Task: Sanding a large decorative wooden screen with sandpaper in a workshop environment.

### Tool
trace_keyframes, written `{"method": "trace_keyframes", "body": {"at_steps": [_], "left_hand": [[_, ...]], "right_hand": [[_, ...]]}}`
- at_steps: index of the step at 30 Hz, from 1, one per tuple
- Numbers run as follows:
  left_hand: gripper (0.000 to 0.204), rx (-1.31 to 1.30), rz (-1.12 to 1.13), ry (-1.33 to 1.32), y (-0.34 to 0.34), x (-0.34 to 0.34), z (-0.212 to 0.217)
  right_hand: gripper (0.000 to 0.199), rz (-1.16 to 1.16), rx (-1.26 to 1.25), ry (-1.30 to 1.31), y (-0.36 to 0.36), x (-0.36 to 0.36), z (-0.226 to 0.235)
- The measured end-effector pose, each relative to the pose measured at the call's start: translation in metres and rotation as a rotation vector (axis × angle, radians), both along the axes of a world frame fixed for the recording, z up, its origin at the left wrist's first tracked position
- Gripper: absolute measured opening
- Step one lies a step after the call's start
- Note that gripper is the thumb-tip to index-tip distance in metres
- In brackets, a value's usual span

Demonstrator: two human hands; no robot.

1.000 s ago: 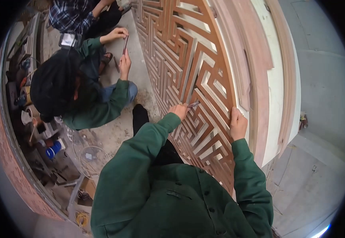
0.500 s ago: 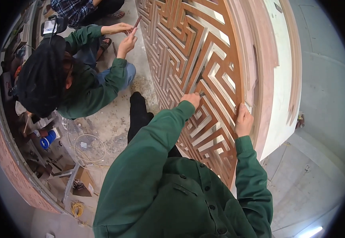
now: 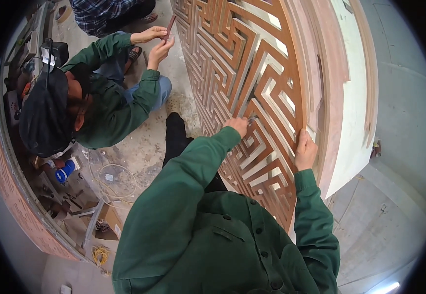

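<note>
A large brown wooden lattice panel, cut in an angular maze pattern, stands in front of me and tilts away. My left hand is closed at the panel's middle, pressed against the slats. A small dark grey, metal-looking piece sticks out past its fingertips; the rest of it is hidden by the fingers. My right hand grips the panel's right edge, thumb on the near face and the other fingers on the edge's outer side.
To my left a crouching co-worker in a green jacket and dark cap holds a thin reddish-brown strip. Another person in a checked shirt is beyond. Pale boards are stacked behind the panel. A blue container and thin hose lie left.
My view has shifted slightly. My left hand stays at about the same slats and my right hand keeps the edge. The co-worker's head has turned, and the strip is held more upright.
</note>
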State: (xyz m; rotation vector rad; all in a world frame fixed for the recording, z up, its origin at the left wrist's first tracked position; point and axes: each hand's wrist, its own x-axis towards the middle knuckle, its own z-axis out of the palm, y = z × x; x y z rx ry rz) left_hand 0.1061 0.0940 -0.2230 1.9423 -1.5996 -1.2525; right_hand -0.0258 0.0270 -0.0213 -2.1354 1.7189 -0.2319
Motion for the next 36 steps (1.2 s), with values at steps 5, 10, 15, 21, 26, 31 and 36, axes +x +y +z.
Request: {"method": "trace_keyframes", "body": {"at_steps": [5,10,15,21,26,31,36], "left_hand": [[0.024,0.108,-0.043,0.04,-0.005,0.011,0.0],[0.024,0.077,0.019,0.12,0.004,0.012,0.0],[0.023,0.08,0.184,0.13,0.006,0.003,0.018],[0.021,-0.033,0.154,0.095,0.011,0.0,0.002],[0.033,-0.102,0.061,0.152,0.023,0.005,-0.002],[0.045,0.028,-0.117,0.147,0.0,0.001,-0.001],[0.04,0.014,-0.022,0.26,-0.002,-0.004,-0.005]], "right_hand": [[0.04,-0.01,0.0,-0.017,0.002,0.001,0.001],[0.039,-0.007,-0.006,-0.027,0.002,0.0,0.001],[0.038,-0.004,0.013,-0.035,0.001,-0.002,0.002],[0.038,-0.004,-0.02,-0.072,0.002,0.002,0.0],[0.038,0.0,0.038,-0.021,0.002,0.0,0.004],[0.037,0.01,-0.049,-0.051,0.007,-0.002,0.0],[0.039,0.024,-0.022,-0.018,0.005,-0.004,0.003]]}}
